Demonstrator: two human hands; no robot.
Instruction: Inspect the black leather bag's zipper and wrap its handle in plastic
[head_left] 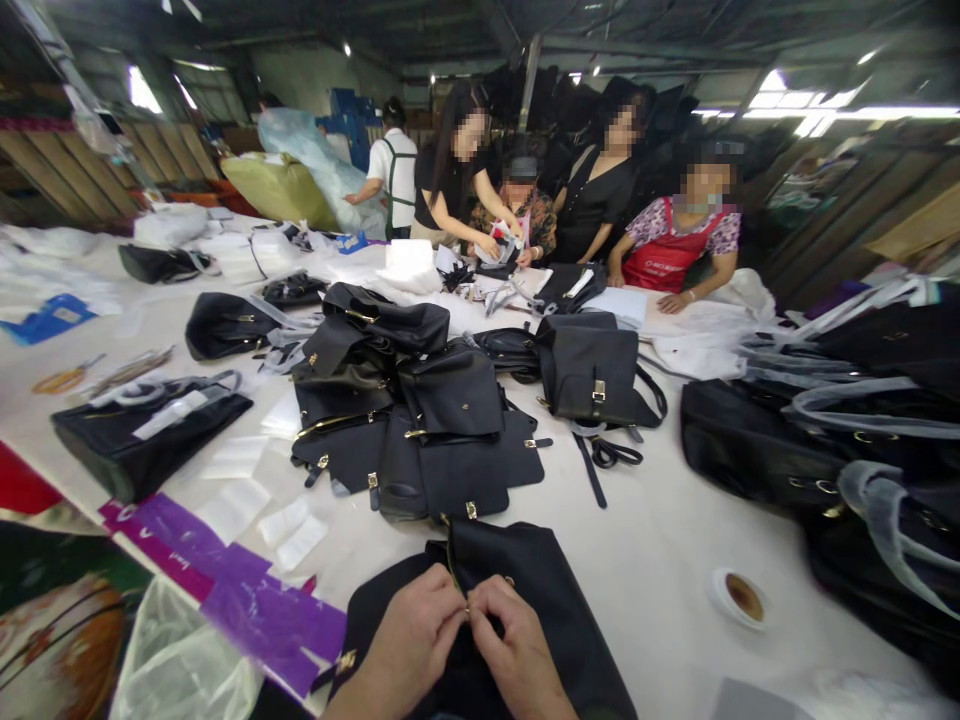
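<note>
A black bag (547,580) lies right in front of me at the table's near edge, with a gold-coloured zipper (451,560) running across it toward my fingers. My left hand (416,635) is closed in a pinch on the zipper. Meeting it fingertip to fingertip, my right hand (517,640) also pinches there, thumb and forefinger together. A small gold piece shows between the fingertips; its exact shape is hidden. A gold buckle (346,661) sits on the bag's strap left of my left wrist.
Black bags (461,395) are heaped just beyond, and more bags (757,440) with wrapped handles lie right. A round white dish (739,598) with brown contents stands nearer. Purple sheets (262,610), white pads (232,510) and scissors (67,376) lie left. Several people (454,170) are across the table.
</note>
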